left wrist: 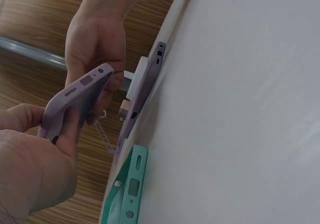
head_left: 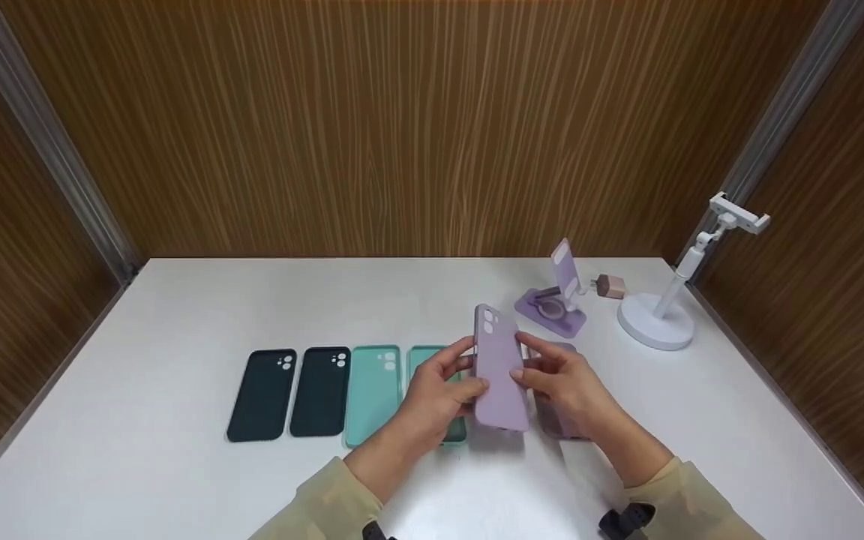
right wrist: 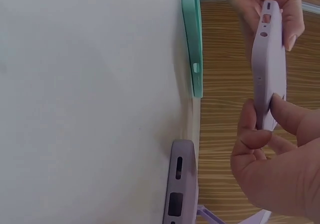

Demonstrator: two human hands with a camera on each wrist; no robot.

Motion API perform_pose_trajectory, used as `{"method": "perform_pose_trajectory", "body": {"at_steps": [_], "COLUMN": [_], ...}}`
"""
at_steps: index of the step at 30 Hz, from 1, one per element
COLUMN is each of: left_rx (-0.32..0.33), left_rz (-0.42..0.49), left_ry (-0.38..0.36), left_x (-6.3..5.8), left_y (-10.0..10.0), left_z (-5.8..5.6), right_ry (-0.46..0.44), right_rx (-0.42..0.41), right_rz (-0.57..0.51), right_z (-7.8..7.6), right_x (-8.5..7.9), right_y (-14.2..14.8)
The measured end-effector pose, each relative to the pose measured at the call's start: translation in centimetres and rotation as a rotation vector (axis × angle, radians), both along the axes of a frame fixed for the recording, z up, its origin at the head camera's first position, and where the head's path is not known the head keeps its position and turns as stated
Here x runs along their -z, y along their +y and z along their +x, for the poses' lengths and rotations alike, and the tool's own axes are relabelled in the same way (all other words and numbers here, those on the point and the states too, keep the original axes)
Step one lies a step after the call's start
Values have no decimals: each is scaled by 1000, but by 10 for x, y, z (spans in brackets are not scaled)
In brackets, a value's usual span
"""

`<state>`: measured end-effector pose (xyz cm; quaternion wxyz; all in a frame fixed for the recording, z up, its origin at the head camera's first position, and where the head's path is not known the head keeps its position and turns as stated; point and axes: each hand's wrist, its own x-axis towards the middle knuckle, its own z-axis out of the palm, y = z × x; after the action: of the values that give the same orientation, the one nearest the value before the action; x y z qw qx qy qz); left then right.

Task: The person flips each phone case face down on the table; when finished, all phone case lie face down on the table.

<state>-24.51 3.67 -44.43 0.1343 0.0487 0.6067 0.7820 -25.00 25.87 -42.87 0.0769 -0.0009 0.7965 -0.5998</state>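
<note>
lilac phone case (head_left: 503,397) raised between two gripping hands

the lilac phone case is held tilted above the white table (head_left: 177,480), right of the middle. the left hand (head_left: 432,390) pinches its left edge, thumb on the back and fingers curled behind; the right hand (head_left: 567,382) pinches the opposite edge between thumb and fingers.

only the head view gives the back face with its camera openings, and the row underneath: two dark cases (head_left: 319,394) at the left, then two mint cases (head_left: 373,397), the second partly covered by the left hand, then another lilac case (head_left: 565,429) partly behind the right hand. farther back stand a purple folding stand (head_left: 566,274), a pinkish plug (head_left: 610,286) and a white stand (head_left: 655,322) with a clamp on top.

the left wrist view adds the raised case's dark inner side, with left-hand fingers against it, plus the port openings in its end. the right wrist view shows that end too, along with one long side wall; below, it catches the resting lilac case's end openings at close range, which the head view hides.
</note>
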Motion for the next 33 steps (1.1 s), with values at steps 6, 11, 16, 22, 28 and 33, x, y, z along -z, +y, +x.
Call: {"method": "perform_pose_trajectory", "body": {"at_steps": [6, 11, 16, 22, 28, 33], "left_rx": [-45, -45, -63, -75, -60, -51], "left_rz": [-94, -145, -182, -223, -320, -375], "left_ry": [34, 48, 60, 74, 82, 106], "left_x": [1, 6, 10, 12, 12, 15], "left_y": [2, 4, 5, 8, 8, 9], "left_z": [-4, -8, -11, -15, -20, -22], "right_ry": [32, 57, 90, 107, 115, 132], "right_rx": [26, 47, 21, -16, -52, -75], "right_rz": [17, 68, 120, 197, 277, 302], "right_z": [0, -1, -1, -4, -10, -13], "right_x": [0, 2, 3, 0, 1, 4], "right_y": [2, 3, 6, 10, 14, 15]}}
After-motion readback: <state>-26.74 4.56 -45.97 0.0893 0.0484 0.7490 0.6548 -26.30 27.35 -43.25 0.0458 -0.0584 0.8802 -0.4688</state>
